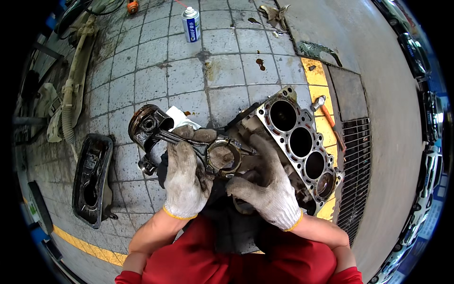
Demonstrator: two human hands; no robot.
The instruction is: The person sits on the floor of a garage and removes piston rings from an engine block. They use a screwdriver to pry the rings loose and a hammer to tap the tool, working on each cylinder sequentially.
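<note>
A piston (146, 124), oily and dark, is joined to a connecting rod (175, 137) that runs rightward to a round big end (223, 156). My left hand (184, 182), in a dirty white knit glove, is closed round the rod, its fingers behind and thumb in front. Opposite it, my gloved right hand (267, 187) has index finger and thumb on either side of the big end, gripping its right edge. Through the ring, part of a glove shows. Just right of my right hand lies the engine block (308, 146), its cylinder bores facing up.
An oily black pan-shaped cover (92, 182) lies on the tiles at left. A hammer (326, 113) with an orange handle rests beyond the block, beside a floor grate (354, 175). A spray can (191, 24) stands at the far side. White paper (178, 117) lies behind the rod.
</note>
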